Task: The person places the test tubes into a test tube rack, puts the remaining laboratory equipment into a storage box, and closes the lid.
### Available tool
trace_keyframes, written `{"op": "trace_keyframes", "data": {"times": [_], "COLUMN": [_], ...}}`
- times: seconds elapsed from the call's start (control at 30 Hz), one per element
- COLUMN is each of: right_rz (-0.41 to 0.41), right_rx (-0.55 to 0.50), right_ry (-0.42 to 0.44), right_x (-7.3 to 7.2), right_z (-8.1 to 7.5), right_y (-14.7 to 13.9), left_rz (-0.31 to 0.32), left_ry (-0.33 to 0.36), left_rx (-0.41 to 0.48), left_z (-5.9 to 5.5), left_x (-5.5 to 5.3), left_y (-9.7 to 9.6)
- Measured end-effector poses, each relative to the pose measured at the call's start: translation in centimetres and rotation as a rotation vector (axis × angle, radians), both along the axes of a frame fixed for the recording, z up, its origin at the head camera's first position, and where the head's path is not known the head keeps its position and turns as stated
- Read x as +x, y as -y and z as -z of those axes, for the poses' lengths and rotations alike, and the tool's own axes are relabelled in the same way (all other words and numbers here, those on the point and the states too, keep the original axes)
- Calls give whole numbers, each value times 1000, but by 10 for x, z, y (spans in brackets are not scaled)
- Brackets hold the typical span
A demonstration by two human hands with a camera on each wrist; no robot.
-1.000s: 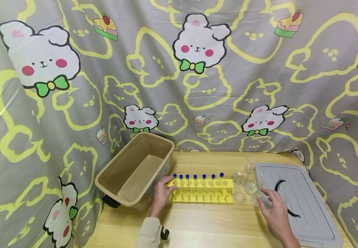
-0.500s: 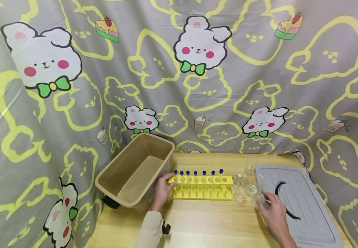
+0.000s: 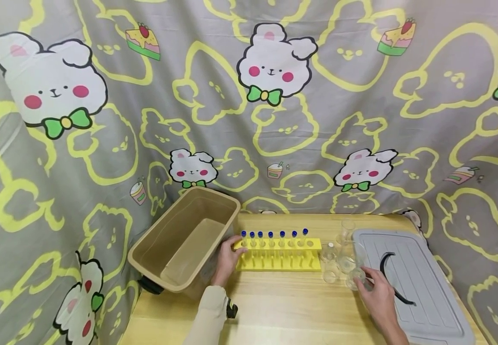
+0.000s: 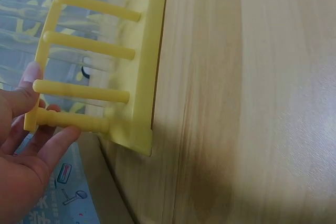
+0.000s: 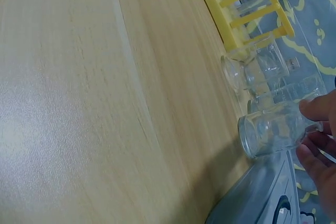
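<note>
A yellow test tube rack [image 3: 317,245] stands on the table, holding several clear tubes with blue caps [image 3: 282,234]. My left hand [image 3: 228,258] grips its left end; in the left wrist view the thumb lies on the top plate and the fingers are around the end post [image 4: 73,121]. On the right, my right hand [image 3: 379,297] pinches a small clear glass bottle [image 5: 270,129] by its narrow upper end. It stands at the near side of a cluster of clear glassware, including a beaker [image 3: 330,274] and a flask with a white stopper [image 3: 330,251].
An open brown storage bin [image 3: 179,280] is at the left, close beside my left hand. Its grey lid [image 3: 430,268] with a black handle lies at the right, just past the glassware. A patterned curtain [image 3: 283,191] hangs around the table [image 3: 292,311].
The rack has shifted away toward the back of the table, with my left hand on it. My right fingers have closed in on the glass bottle.
</note>
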State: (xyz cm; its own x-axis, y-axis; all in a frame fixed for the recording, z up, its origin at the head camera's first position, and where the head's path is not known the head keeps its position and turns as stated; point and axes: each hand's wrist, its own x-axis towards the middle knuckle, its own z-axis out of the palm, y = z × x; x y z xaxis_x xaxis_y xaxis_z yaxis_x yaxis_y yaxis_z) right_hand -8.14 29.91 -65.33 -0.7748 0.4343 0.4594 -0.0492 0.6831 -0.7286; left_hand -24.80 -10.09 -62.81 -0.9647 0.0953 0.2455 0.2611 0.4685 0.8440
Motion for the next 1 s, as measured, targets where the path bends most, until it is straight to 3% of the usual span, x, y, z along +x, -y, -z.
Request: {"op": "trace_keyframes", "data": {"times": [0.13,0.43,0.7,1.0], "right_rz": [-11,11,21,15], "right_rx": [-9,0,-8,-16], "right_ry": [0,11,95,108], "right_x": [-1,-2,-1,-1], "right_z": [0,3,1,1], "right_y": [1,0,0,1], "left_rz": [-21,-15,-41,-17], "left_ry": [-10,36,28,56], "left_rx": [-11,-6,-11,-11], "left_z": [0,0,0,-3], "left_x": [-4,-14,-25,-41], "left_y": [-2,-10,-19,-27]}}
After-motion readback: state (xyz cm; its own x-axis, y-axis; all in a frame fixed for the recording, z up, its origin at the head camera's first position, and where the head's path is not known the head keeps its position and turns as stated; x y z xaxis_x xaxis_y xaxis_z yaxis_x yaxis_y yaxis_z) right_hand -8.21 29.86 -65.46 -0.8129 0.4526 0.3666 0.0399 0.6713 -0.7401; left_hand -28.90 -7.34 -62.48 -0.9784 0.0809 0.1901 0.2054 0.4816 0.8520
